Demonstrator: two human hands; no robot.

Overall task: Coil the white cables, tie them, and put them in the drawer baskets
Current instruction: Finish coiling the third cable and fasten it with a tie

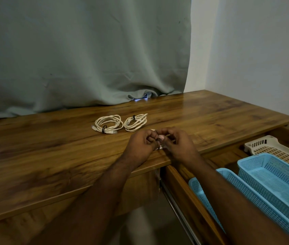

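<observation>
Left hand [141, 141] and right hand [176, 141] pinch a mostly hidden white cable [160, 147] at the desk's [52, 156] front edge. Light, springy; best gripped across gathered loops.

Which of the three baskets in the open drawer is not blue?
The cream basket, farthest back in the drawer; the two blue baskets lie nearer.

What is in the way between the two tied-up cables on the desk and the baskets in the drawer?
Only the person's own hands: the left hand and right hand work between the two tied coils and the open drawer's blue baskets and white basket. The baskets are uncovered and look empty.
</observation>
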